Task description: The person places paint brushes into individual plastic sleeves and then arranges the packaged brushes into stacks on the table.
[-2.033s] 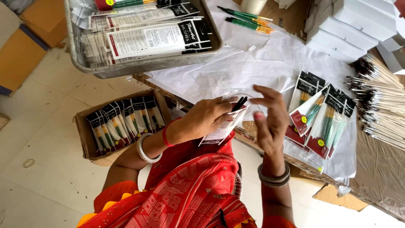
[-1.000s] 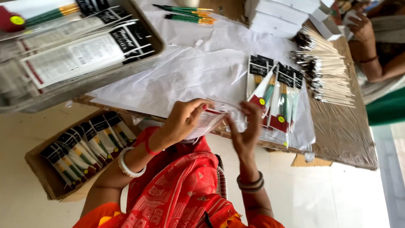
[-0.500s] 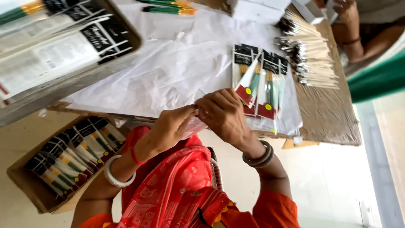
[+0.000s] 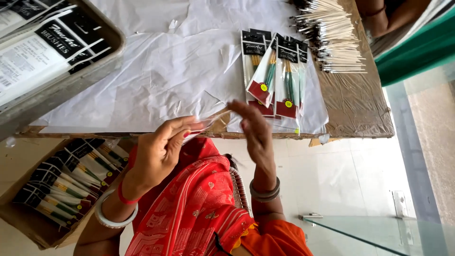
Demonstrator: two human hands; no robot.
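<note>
1. The left hand [image 4: 163, 151] is raised at the near edge of the tabletop [image 4: 360, 104], its fingers [image 4: 187, 127] pinched together on a thin clear plastic sleeve [image 4: 211, 121].
2. The clear plastic sleeve hangs in the air between the two hands, just above the tabletop's edge; whether anything is inside it cannot be told.
3. The right hand [image 4: 256, 132] stands upright just beside the sleeve, fingers straight and close together, closed on nothing; its fingertips reach the sleeve's far end.
4. On the white paper [image 4: 156, 71] spread over the tabletop lies a small fan of packed brushes [image 4: 275, 76], each in a clear bag with a black header card and a red foot, just beyond the right hand.
5. Further back, a heap of loose brushes [image 4: 332, 38] with pale handles rests on the brown covering.
6. A grey tray [image 4: 71, 76] with more packed brushes sits at the left.
7. Below the tabletop, on the floor, a cardboard box [image 4: 28, 223] holds rows of packed brushes.
8. Another person's arm [image 4: 393, 19] shows at the far right corner.
</note>
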